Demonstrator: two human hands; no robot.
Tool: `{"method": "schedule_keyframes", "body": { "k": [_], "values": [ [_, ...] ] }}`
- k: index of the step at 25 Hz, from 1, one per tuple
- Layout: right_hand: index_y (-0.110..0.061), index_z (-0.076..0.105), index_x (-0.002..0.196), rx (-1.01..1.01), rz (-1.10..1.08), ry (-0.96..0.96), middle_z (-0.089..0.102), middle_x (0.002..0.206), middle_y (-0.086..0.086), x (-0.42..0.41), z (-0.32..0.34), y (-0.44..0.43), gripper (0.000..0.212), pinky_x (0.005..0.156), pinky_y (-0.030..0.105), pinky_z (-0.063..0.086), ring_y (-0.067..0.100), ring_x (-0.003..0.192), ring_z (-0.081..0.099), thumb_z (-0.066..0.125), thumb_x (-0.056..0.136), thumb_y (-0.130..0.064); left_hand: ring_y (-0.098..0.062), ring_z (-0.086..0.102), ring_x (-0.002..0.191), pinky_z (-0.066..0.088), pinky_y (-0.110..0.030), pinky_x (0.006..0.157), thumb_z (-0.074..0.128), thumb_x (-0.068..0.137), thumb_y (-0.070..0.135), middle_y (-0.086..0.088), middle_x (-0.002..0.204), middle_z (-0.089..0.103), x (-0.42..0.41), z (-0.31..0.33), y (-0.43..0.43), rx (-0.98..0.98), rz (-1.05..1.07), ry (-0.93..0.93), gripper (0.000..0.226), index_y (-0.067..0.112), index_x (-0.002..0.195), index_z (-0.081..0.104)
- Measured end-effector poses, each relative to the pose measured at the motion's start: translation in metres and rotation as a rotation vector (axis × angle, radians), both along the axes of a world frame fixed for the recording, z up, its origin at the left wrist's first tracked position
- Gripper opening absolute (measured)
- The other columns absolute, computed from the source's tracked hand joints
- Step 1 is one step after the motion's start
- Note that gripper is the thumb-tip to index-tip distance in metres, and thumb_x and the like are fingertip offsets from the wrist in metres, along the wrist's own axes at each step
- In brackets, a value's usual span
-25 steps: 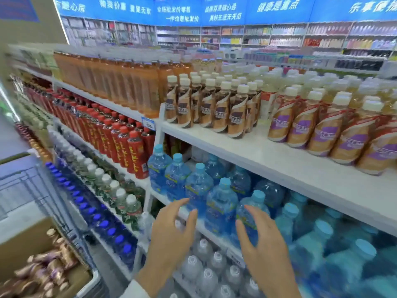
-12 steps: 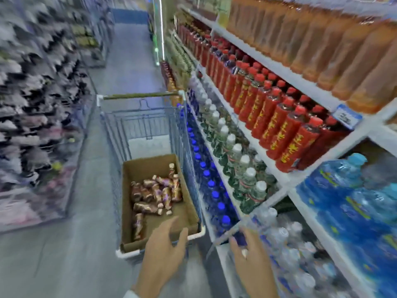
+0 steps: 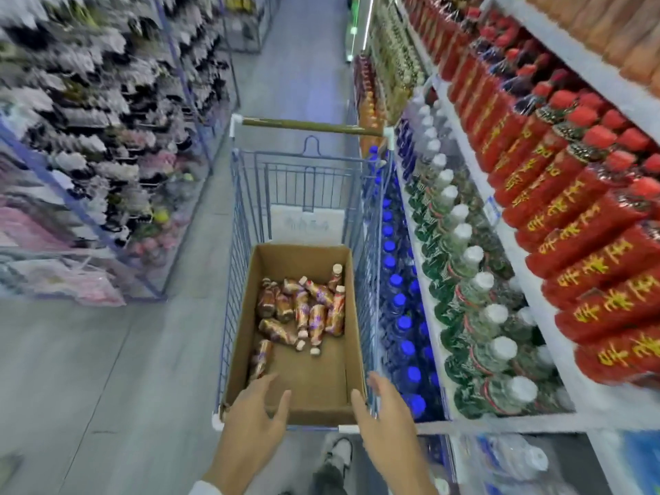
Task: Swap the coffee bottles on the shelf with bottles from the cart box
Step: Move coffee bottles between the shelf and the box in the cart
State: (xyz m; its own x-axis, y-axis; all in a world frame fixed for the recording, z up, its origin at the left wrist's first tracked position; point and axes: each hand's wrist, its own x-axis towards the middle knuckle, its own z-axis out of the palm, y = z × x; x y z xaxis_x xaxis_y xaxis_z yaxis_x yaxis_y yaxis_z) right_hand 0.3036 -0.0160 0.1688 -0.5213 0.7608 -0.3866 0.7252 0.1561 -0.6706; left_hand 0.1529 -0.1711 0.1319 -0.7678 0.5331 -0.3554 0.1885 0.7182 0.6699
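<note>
Above the cart box (image 3: 321, 380), left hand (image 3: 250, 423) and right hand (image 3: 385, 416) hover spread and empty (coffee bottles (image 3: 307, 309) untaken); swapping seems hardly begun.

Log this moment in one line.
left hand: open, empty, over box near edge | right hand: open, empty, at box right corner | coffee bottles: lying loose in box

Goods on the rack (image 3: 89, 137) at nine o'clock are blurred beyond telling; labels on the coffee bottles (image 3: 303, 309) are too small to read.
</note>
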Motion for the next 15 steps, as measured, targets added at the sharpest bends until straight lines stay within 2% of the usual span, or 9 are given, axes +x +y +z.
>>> {"method": "schedule_keyframes", "body": {
  "k": [1, 3, 7, 11, 15],
  "values": [
    [-0.026, 0.042, 0.145, -0.035, 0.004, 0.015, 0.052, 0.143, -0.011, -0.006, -0.002, 0.012, 0.05, 0.099, 0.021, 0.038, 0.004, 0.117, 0.053, 0.054, 0.099, -0.042, -0.012, 0.058, 0.119, 0.049, -0.037, 0.103, 0.059, 0.095, 0.046, 0.011, 0.13, 0.063, -0.003, -0.001, 0.011, -0.005, 0.001, -0.009, 0.046, 0.026, 0.136, 0.058],
    [-0.029, 0.041, 0.145, -0.074, 0.024, 0.043, 0.053, 0.142, -0.013, -0.017, -0.009, 0.039, 0.05, 0.101, 0.023, 0.037, 0.003, 0.121, 0.05, 0.054, 0.099, -0.043, -0.01, 0.058, 0.119, 0.049, -0.037, 0.103, 0.06, 0.095, 0.045, 0.013, 0.13, 0.063, -0.012, -0.002, 0.041, 0.0, 0.012, -0.031, 0.044, 0.027, 0.135, 0.058],
    [-0.032, 0.042, 0.143, -0.146, 0.027, -0.003, 0.053, 0.137, -0.018, -0.029, -0.024, 0.081, 0.047, 0.107, 0.031, 0.039, 0.005, 0.125, 0.048, 0.052, 0.099, -0.046, -0.01, 0.059, 0.115, 0.049, -0.031, 0.099, 0.06, 0.095, 0.047, 0.008, 0.125, 0.064, -0.043, -0.034, 0.114, -0.027, -0.033, -0.137, 0.048, 0.024, 0.136, 0.056],
    [-0.037, 0.045, 0.138, -0.227, 0.003, -0.033, 0.055, 0.129, -0.023, -0.051, -0.052, 0.109, 0.043, 0.11, 0.037, 0.04, 0.005, 0.126, 0.049, 0.055, 0.097, -0.048, -0.029, 0.058, 0.122, 0.046, -0.039, 0.102, 0.05, 0.101, 0.043, -0.009, 0.133, 0.063, -0.093, -0.12, 0.196, -0.127, -0.109, -0.258, 0.049, 0.012, 0.139, 0.052],
    [-0.037, 0.052, 0.13, -0.27, -0.094, -0.032, 0.059, 0.12, -0.029, -0.071, -0.088, 0.131, 0.04, 0.107, 0.03, 0.043, -0.004, 0.118, 0.055, 0.064, 0.092, -0.041, -0.035, 0.054, 0.127, 0.041, -0.039, 0.102, 0.05, 0.102, 0.03, -0.016, 0.14, 0.057, -0.131, -0.215, 0.264, -0.188, -0.058, -0.368, 0.045, 0.007, 0.141, 0.046]
  ]
}}
